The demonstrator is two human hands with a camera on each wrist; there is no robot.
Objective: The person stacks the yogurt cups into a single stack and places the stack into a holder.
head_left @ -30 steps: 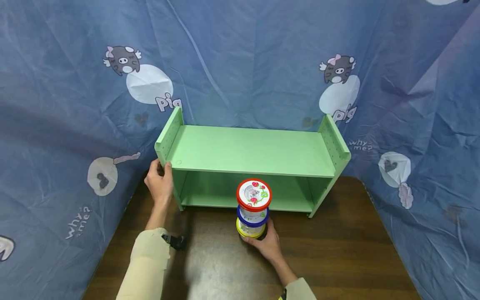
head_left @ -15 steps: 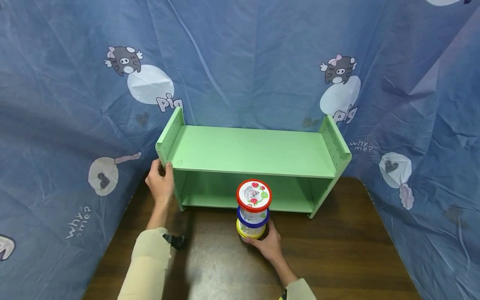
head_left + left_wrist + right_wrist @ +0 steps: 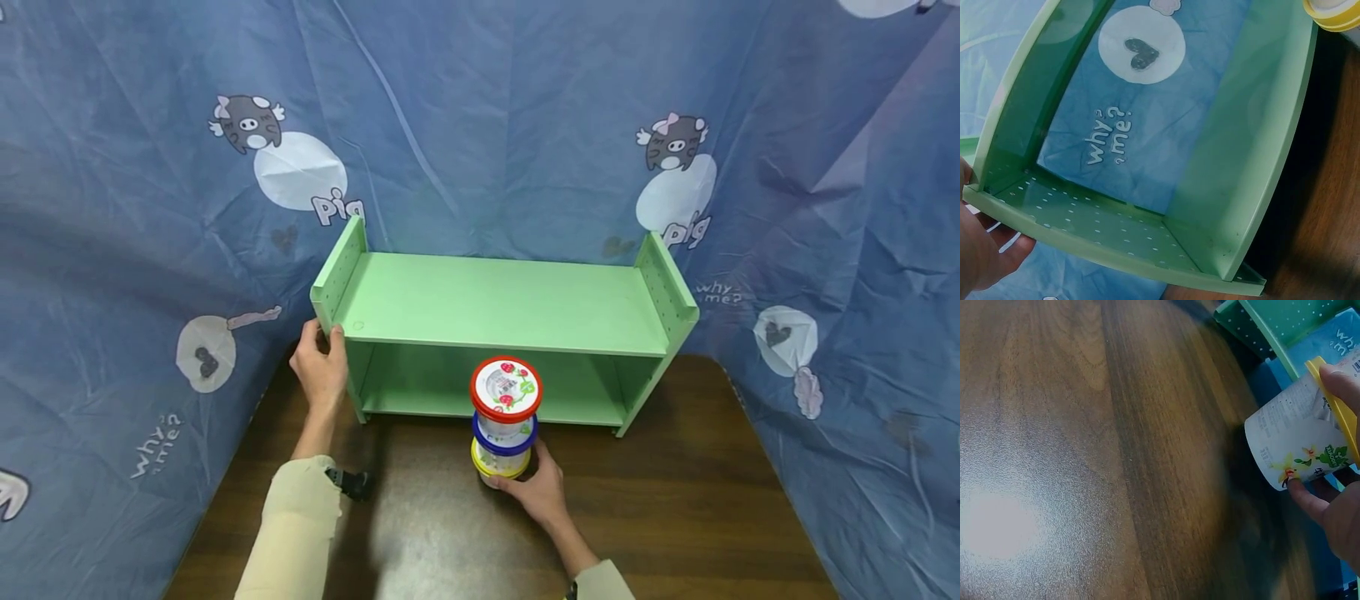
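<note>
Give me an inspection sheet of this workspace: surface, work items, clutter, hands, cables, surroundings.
Surface: dark brown wooden table, glossy, with a glare patch near the front.
Work items: stack of three lidded plastic tubs, red lid on top, blue in the middle, yellow at the bottom, standing upright on the table in front of the light green wooden two-level shelf.
Clutter: nothing seen.
Hands: left hand grips the shelf's left side panel; right hand holds the bottom tub.
Cables: nothing seen; a small black clip sits at the left sleeve.
Surroundings: blue cartoon-pig printed cloth hangs behind and at both sides.
</note>
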